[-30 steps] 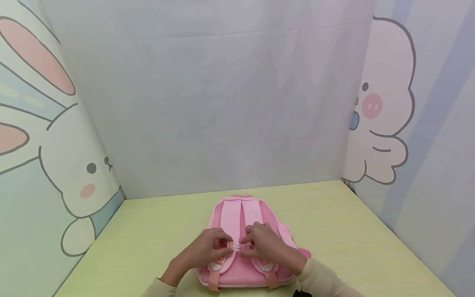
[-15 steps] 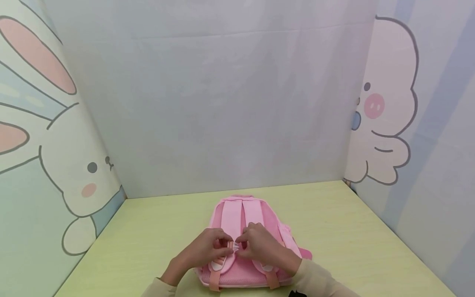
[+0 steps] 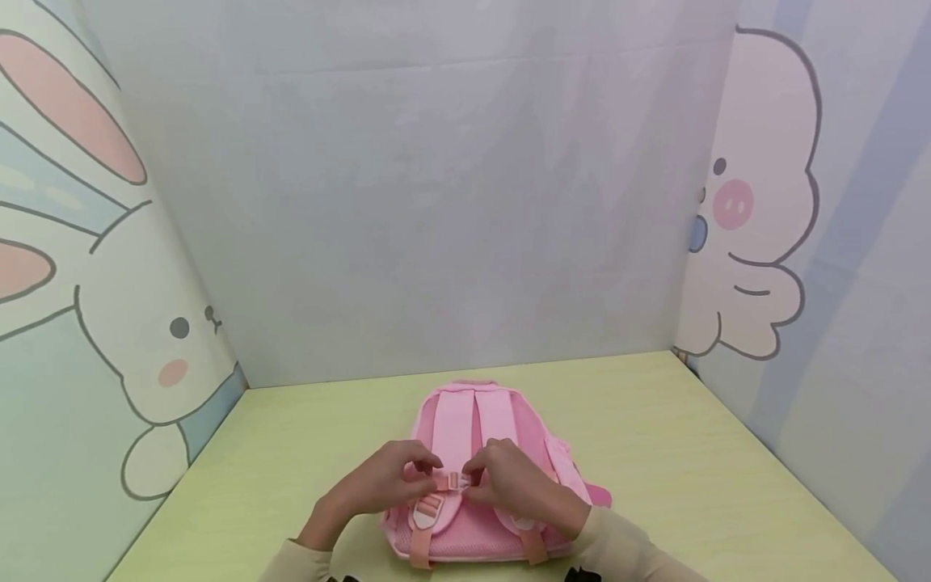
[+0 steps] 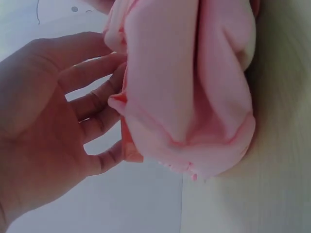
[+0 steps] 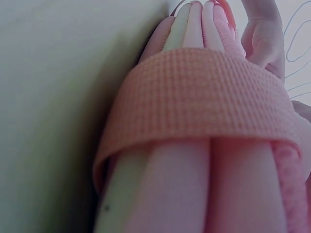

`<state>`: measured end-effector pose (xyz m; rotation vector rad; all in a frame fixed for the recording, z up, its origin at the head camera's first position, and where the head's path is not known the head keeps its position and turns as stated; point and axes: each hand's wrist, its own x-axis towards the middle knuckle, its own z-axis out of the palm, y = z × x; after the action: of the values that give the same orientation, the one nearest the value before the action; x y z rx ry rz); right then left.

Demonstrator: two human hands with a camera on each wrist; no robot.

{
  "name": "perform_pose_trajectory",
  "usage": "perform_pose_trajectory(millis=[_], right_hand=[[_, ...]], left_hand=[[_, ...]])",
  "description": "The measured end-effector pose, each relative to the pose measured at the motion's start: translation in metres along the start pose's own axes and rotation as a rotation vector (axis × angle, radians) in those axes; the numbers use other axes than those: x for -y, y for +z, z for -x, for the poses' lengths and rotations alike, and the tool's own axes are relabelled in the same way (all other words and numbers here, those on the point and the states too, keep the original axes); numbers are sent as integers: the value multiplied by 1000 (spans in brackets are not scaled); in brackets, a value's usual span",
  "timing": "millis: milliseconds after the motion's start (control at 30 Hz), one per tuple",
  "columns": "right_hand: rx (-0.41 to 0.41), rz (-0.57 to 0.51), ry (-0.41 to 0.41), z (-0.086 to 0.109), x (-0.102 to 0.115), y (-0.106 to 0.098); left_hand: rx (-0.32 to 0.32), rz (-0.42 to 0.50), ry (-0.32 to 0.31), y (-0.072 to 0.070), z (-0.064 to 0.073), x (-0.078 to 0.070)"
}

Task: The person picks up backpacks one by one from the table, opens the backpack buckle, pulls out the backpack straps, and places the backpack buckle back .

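A pink backpack point(image 3: 480, 546) lies with its shoulder straps point(image 3: 454, 424) facing up, in the middle of the table. Across the straps sits a small pale buckle point(image 3: 457, 482) on orange webbing point(image 3: 441, 482). My right hand point(image 3: 520, 485) pinches the buckle's right end between thumb and fingers, which partly hide it. My left hand point(image 3: 385, 477) is at the webbing left of the buckle, its thumb and forefinger apart. In the left wrist view, the left hand point(image 4: 53, 107) has loosely spread fingers beside the pink fabric point(image 4: 160, 73). A wide orange strap point(image 5: 194, 97) wraps the bag's side in the right wrist view.
The pale green table point(image 3: 305, 436) extends around the bag. A grey-white curtain point(image 3: 436, 202) stands behind it. Side panels carry a printed rabbit point(image 3: 145, 323) on the left and a printed pig-nosed figure point(image 3: 764, 162) on the right.
My left hand has moved left, off the buckle, and its thumb and forefinger have parted, exposing the orange webbing. My right hand has shifted slightly left to the buckle and stays there.
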<state>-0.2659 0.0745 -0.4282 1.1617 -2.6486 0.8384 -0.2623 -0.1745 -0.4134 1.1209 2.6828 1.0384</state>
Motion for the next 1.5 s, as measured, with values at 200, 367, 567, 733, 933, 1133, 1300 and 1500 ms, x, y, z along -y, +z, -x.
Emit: perform_pose_trajectory(millis=[200,367,567,733,933,1133,1300,1500], right_hand=[[25,-125,58,-1,-2,2],[35,-214,103,0,-1,2],[31,-273,102,1,-1,0],[29,-295,107,1,0,0],[40,-305,121,2,1,-1],[48,-326,125,2,-1,0],[46,-328,126,2,-1,0],[52,-339,147,2,1,0]], left_hand=[[30,16,6,-1,1,2],[13,0,-29,-1,0,1],[7,-10,-75,-2,-2,-1],[-3,32,-104,0,-2,-1],[-24,66,-98,4,-3,2],[-33,88,-80,9,-5,1],[-43,109,-70,12,-7,2],[-67,108,-73,13,-8,2]])
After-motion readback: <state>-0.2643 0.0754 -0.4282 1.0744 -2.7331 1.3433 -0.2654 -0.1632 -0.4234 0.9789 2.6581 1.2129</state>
